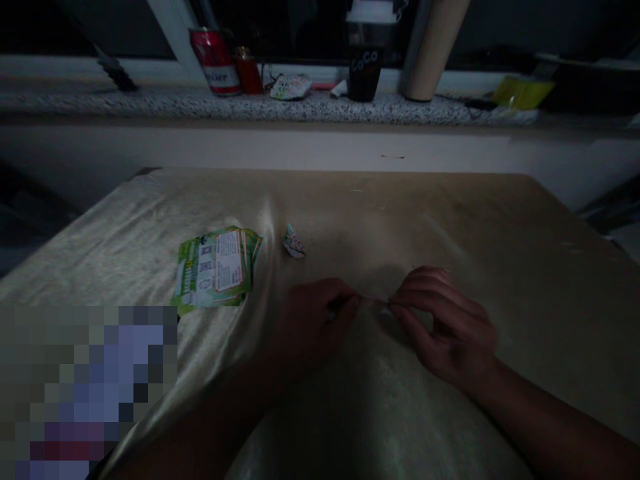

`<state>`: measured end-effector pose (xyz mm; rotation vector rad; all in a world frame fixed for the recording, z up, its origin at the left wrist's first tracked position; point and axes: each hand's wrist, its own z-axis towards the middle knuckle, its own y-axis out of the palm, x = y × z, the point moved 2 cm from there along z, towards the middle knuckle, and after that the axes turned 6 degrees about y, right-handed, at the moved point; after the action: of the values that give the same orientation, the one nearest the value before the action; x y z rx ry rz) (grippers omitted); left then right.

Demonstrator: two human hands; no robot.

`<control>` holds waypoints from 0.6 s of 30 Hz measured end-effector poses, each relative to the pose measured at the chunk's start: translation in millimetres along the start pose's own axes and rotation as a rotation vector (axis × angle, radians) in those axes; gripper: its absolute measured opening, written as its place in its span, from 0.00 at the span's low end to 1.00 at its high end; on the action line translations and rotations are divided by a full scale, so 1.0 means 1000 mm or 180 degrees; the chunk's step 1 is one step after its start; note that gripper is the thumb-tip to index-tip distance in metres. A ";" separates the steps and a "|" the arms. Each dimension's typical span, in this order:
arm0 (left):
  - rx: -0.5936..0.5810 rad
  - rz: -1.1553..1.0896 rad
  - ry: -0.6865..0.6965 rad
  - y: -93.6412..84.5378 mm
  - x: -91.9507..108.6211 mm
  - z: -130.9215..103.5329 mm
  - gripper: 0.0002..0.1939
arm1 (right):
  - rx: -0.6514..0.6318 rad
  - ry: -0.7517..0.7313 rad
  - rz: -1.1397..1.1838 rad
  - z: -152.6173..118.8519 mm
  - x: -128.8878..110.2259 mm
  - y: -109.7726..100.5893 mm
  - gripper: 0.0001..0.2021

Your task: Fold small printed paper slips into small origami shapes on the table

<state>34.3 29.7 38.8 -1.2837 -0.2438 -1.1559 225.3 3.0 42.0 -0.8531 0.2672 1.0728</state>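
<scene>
Stack of green printed cards (pixel 215 270) on the desk (pixel 490 220), left of a small patterned paper piece (pixel 294 242); both untouched. Nearer than that piece and rightward: left hand (pixel 315 320), thin strip (pixel 374 298), right hand (pixel 465 333), with fingers pinched on either end, handling apparently under way, remainder impossible to judge. Strip ends covered by fingers; material too dim to identify.

I see one thin, pale strip (pixel 374 298), almost level, held between the left hand (pixel 320 313) and the right hand (pixel 447 320); its material is unclear.
</scene>
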 end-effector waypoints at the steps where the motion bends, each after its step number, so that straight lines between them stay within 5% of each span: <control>1: 0.0016 0.0036 -0.0078 -0.001 -0.002 0.000 0.09 | 0.0034 0.0006 -0.0019 0.000 0.000 0.000 0.12; 6: -0.0008 0.0015 -0.0274 -0.005 -0.009 0.000 0.09 | 0.0119 0.0088 -0.0023 0.000 0.000 -0.003 0.12; 12: 0.0302 0.0060 -0.0583 -0.017 -0.020 0.001 0.09 | 0.0422 0.0893 0.0072 -0.001 0.011 -0.014 0.06; 15: 0.0340 0.0092 -0.0147 -0.012 -0.013 0.002 0.05 | 0.0012 0.0936 0.0148 0.003 0.012 -0.010 0.04; 18: 0.0138 -0.0033 0.0307 -0.001 -0.003 0.000 0.12 | -0.0307 0.0891 0.0309 0.004 0.010 -0.001 0.03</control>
<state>31.8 31.9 37.3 -1.1865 -0.2035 -1.2118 230.5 12.4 39.6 -1.0877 0.4986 1.0618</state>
